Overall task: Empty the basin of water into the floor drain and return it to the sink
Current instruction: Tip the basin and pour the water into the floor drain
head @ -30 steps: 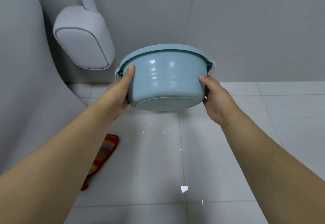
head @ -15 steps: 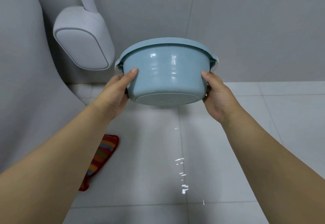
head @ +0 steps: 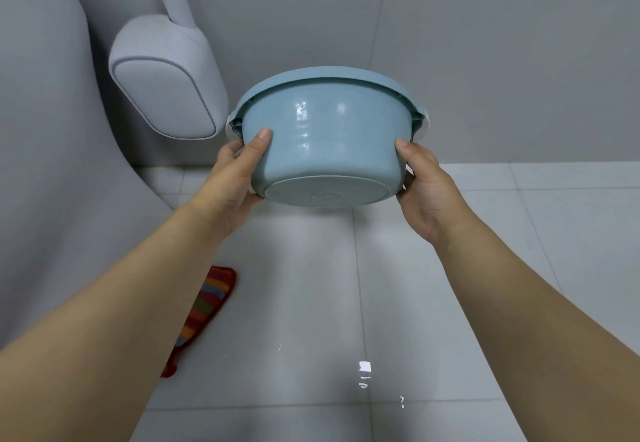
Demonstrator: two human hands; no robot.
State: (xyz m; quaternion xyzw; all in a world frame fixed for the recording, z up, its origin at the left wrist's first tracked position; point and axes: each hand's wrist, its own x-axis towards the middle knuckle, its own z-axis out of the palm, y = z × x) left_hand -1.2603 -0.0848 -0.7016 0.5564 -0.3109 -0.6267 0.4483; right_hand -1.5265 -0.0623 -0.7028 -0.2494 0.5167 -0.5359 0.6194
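At nine o'clock a pale grey curved surface (head: 52,136) fills the edge of my view, and at about ten o'clock a grey rounded pad on a tube (head: 166,84) hangs against the grey wall (head: 485,43). Low at seven o'clock a striped red mat (head: 204,306) lies on the floor, partly hidden by my forearm. My left hand (head: 235,178) is grasping the basin (head: 329,143) at its left side: the thumb lies on the outer wall, and the fingers wrap behind where I cannot see them. I hold the blue basin in the air at the centre of my view, tipped away from me so that its underside and ring foot face me and its rim points towards the wall; its inside is hidden. My right hand (head: 426,188) is grasping the basin's right side in the same way, thumb on the wall, fingers out of sight behind it. Below, towards six o'clock, the white tiled floor (head: 519,233) shows a wet sheen with a few bright glints near a tile joint.
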